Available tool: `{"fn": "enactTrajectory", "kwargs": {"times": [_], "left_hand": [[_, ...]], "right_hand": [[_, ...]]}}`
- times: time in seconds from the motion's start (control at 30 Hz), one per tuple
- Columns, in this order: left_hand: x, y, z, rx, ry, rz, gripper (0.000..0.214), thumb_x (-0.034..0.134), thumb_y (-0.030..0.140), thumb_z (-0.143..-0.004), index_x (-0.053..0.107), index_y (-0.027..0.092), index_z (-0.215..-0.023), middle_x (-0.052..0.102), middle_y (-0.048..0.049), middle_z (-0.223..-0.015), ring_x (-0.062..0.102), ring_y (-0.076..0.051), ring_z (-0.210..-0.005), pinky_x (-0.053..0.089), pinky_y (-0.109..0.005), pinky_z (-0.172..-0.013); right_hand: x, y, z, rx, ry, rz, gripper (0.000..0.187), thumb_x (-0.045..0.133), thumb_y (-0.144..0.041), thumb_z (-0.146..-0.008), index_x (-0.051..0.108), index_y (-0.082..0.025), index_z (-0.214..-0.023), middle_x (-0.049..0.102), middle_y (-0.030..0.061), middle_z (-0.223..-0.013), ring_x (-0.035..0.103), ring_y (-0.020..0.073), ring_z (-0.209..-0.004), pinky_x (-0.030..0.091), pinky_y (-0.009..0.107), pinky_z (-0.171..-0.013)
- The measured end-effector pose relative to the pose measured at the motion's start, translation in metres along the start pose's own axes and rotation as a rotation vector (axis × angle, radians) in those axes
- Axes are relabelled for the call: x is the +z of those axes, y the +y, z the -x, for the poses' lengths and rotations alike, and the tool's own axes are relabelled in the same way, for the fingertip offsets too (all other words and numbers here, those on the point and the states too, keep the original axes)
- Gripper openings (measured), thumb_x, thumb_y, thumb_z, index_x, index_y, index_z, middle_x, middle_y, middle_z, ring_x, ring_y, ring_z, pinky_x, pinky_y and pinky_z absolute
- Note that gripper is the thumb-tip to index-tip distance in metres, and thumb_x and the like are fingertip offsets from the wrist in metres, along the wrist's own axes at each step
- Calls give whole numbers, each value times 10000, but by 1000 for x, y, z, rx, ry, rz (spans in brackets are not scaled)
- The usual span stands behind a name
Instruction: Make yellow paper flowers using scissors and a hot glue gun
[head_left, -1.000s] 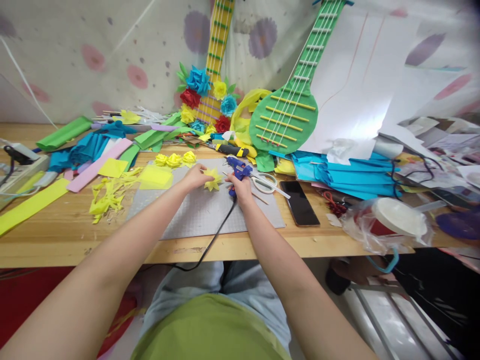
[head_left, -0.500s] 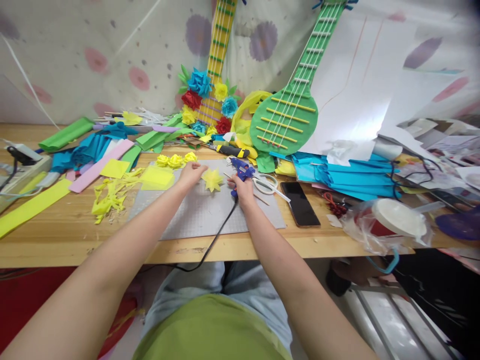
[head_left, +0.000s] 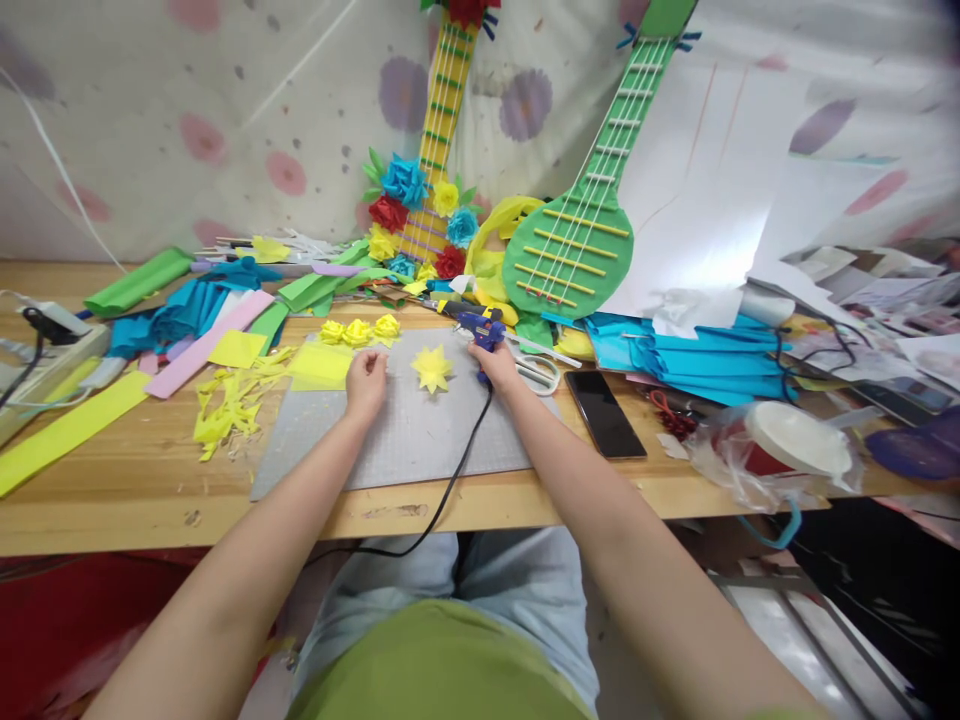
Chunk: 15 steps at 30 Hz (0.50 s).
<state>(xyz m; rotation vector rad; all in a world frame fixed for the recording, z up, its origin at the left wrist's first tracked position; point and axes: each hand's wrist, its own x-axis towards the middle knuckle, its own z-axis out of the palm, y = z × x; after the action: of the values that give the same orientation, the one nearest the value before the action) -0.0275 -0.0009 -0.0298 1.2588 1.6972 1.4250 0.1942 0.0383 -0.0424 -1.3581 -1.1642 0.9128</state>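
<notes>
Tabletop [head_left: 187, 505] ran wide across my head view, its near edge passing just in front of the person's lap. Close inside that edge lay a gray mat [head_left: 405, 440], set a little askew, and I saw plain mat surface between the yellow flower [head_left: 433, 370] and the near edge. The black cord [head_left: 469, 445] crossed the right part of that room and dropped over the edge. Yellow sheets [head_left: 319, 367] overlapped the mat's far left corner, three small yellow flowers [head_left: 358, 331] sat by its far edge, and scissors [head_left: 544, 375] and a phone [head_left: 606, 413] bounded the right side.

I had the glue gun [head_left: 486, 330] in the right hand [head_left: 496, 362], fingers wrapped around its handle. Its long axis lay roughly left to right, nozzle toward the left, a white glue stick [head_left: 551, 350] trailing out behind to the right. The yellow flower lay on the mat between the hands, touched by neither; star-shaped, it had no long axis, and one petal pointed toward the person. The left hand [head_left: 367, 382] had its fingers curled in, tips close together; I could not tell whether they pinched anything.
</notes>
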Motion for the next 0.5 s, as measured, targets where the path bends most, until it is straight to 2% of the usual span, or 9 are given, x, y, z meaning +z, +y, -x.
{"fn": "enactTrajectory", "kwargs": {"times": [0.17,0.37,0.5], "left_hand": [[-4,1,8,-7,11,97,92,438,264,-788,494,208,-741,494,23,-651,496,-97,-605,432,-196,-601],[-6,5,12,-39,30,68,187,381,258,-823,443,211,-653,432,33,-571,424,-89,-509,378,-187,-505],[-7,3,13,-79,55,154,268,355,288,-865,422,203,-620,436,32,-552,410,-81,-480,363,-187,-484]], "right_hand": [[-9,-7,0,-29,-69,204,375,704,-389,-573,611,-187,-875,626,19,-823,559,186,-809,410,404,-872],[-7,-14,-8,-110,-170,256,334,712,-328,-570,630,-185,-861,621,8,-802,550,173,-783,410,408,-877],[-3,-19,-15,-89,-175,305,327,703,-332,-589,635,-190,-875,635,25,-857,563,191,-835,415,412,-880]]}}
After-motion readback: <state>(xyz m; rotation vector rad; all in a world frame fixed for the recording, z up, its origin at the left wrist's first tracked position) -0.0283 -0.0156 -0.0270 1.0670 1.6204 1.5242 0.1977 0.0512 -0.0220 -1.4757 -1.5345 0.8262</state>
